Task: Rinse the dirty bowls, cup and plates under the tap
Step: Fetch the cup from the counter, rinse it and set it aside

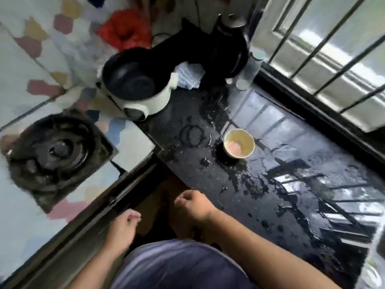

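Our left grip [123, 227] hangs loosely curled and holds nothing, just off the worktop's near edge. Our right grip [192, 205] is also loosely curled and empty, at the near edge of the wet black worktop [281, 205]. Well beyond the right grip, a cream bowl [239, 146] stands upright on the worktop with pinkish residue inside. Farther back sits a white cooker [135, 90] with a dark inner pot, and to its left a gas burner [54, 151].

A white cooker [154, 103] sits at the wet table's [208, 184] left edge. A black kettle [227, 44] and clear bottle [251, 69] occupy its far corner.
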